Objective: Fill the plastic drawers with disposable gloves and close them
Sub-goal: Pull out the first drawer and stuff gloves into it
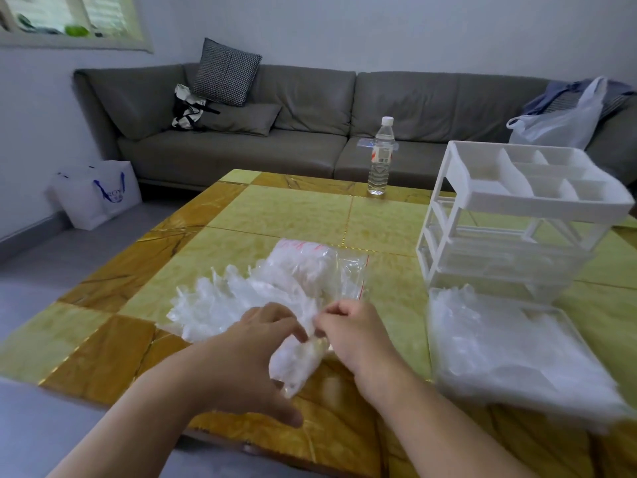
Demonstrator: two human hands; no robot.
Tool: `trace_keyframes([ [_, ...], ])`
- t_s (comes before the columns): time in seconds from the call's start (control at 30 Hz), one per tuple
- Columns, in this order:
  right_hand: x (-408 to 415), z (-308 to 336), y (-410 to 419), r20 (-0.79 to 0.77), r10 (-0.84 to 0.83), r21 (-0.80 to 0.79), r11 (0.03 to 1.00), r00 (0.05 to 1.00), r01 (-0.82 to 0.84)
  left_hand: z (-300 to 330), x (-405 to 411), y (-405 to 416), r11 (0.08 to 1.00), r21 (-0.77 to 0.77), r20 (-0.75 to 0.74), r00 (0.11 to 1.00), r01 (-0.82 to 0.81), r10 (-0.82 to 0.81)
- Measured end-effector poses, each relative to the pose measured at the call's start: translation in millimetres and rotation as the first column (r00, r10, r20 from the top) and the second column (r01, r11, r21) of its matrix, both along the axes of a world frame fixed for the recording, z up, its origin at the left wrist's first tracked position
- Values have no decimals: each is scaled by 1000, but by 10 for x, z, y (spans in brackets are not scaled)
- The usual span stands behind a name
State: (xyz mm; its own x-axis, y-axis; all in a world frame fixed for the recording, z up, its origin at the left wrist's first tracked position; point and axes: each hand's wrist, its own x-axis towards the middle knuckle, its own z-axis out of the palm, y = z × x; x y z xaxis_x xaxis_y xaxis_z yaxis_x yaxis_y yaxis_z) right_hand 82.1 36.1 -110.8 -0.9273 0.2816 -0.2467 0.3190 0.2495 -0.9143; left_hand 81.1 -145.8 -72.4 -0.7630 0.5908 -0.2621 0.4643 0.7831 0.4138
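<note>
Nearest, the left hand (pixel 248 353) and right hand (pixel 351 332) both pinch a crumpled wad of disposable gloves (pixel 296 360) between curled fingers above the tiled table (pixel 310 215). At three o'clock a pulled-out clear drawer (pixel 517 353) lies heaped with gloves. Beyond, the glove bag (pixel 310 267) sits at twelve, the white drawer unit (pixel 510 215) at two, a water bottle (pixel 381 157) behind.
</note>
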Motion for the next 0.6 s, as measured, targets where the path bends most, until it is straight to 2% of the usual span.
trace_keyframes([
  [0.1,-36,134,97,-16,-67,-368,928,998,57,55,14,-6,988,150,-151,987,-29,52],
  [0.2,-27,273,157,3,-87,-691,720,996,65,74,-5,-5,966,256,-311,944,-31,112],
  [0.33,10,359,193,-5,-65,-804,593,998,34,85,-4,72,911,406,-440,858,-72,263],
  [0.43,19,345,195,-28,-95,-839,543,995,29,129,-30,50,787,574,-386,772,-227,504],
  [0.5,19,339,202,-53,-147,-818,573,988,42,181,-41,-17,697,664,-362,699,-272,617],
  [0.57,23,290,195,-108,-137,-681,732,985,27,243,-35,-94,644,719,-411,586,-263,698],
  [0.6,34,241,171,-151,-84,-553,833,985,-14,280,-25,-129,629,735,-448,517,-252,730],
])
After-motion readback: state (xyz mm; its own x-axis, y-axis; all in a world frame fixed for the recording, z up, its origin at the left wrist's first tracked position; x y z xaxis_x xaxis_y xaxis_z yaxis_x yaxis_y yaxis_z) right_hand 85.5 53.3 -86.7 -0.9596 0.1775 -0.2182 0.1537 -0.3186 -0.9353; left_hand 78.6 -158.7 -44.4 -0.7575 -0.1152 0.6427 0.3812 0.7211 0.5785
